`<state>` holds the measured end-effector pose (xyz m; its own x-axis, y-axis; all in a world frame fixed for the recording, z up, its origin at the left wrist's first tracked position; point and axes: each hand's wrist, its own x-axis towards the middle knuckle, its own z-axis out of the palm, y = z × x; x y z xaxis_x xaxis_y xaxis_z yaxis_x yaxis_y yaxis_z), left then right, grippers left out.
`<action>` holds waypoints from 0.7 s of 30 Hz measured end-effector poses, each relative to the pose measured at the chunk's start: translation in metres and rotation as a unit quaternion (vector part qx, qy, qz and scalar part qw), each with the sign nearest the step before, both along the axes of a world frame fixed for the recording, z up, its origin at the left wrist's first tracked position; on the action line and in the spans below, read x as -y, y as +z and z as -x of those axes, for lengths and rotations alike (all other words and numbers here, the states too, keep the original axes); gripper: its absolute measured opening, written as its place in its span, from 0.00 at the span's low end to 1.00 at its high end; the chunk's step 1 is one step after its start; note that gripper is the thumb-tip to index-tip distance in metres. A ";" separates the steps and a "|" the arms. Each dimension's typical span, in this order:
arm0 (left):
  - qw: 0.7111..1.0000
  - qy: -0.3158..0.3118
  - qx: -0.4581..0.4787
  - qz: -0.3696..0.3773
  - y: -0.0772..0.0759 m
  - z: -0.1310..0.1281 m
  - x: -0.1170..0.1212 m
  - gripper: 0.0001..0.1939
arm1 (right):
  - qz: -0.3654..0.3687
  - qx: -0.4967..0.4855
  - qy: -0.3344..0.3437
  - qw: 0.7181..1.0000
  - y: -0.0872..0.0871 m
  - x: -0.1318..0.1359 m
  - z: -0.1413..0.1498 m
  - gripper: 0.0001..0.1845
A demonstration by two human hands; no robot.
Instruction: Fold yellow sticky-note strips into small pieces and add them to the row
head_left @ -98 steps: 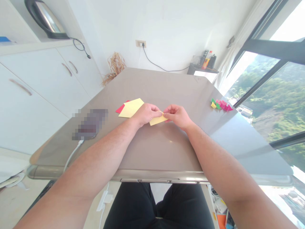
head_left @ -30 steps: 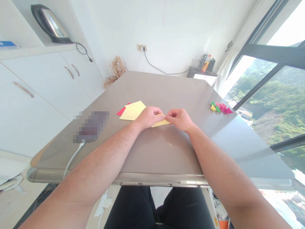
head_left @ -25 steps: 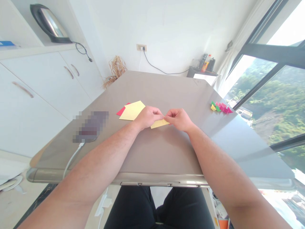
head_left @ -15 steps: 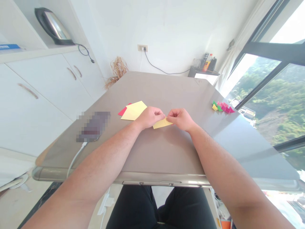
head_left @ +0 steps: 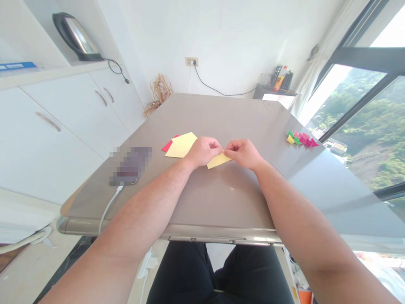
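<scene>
Near the middle of the table, a folded piece of yellow paper (head_left: 217,161) is pinched between my two hands. My left hand (head_left: 205,151) has its thumb and fingers closed on the paper's left part. On the right part, my right hand (head_left: 242,152) grips with thumb and forefinger, its tips close to the left thumb. The fingers cover much of the paper's upper edge. Just left of my left hand lie a flat yellow sheet (head_left: 182,145) and, partly under it, a red sheet (head_left: 169,145).
Small folded paper pieces (head_left: 302,138) in green, yellow and pink stand at the table's right side. A blurred phone-like object (head_left: 131,166) with a white cable (head_left: 109,207) lies at the left. The grey table (head_left: 221,202) has its front edge near my lap.
The whole view has shifted slightly, so everything appears a little further right. Both hands stay pinched on the yellow paper with hardly any visible change in grip.
</scene>
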<state>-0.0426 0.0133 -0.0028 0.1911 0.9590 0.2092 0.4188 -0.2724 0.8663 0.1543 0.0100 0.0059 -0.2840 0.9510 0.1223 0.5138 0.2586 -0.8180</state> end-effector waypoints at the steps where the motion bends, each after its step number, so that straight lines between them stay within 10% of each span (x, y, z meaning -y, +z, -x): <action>1: 1.000 0.011 0.010 0.003 0.001 0.005 -0.002 0.06 | 0.006 0.003 -0.003 1.000 0.000 -0.002 -0.005 0.06; 6: 0.986 0.110 0.123 0.017 0.009 0.033 -0.014 0.07 | 0.011 -0.083 -0.105 0.991 0.001 -0.012 -0.031 0.04; 10: 0.995 0.064 0.074 -0.003 0.007 0.026 -0.009 0.08 | 0.003 -0.175 -0.077 0.981 0.001 -0.008 -0.019 0.09; 21: 1.000 -0.009 -0.006 -0.002 0.003 0.000 0.003 0.07 | -0.020 -0.026 -0.043 0.999 -0.004 0.001 0.007 0.07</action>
<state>-0.0430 0.0107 0.0005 0.2116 0.9545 0.2104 0.4248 -0.2836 0.8597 0.1476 0.0090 0.0019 -0.1944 0.9655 0.1731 0.4922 0.2486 -0.8342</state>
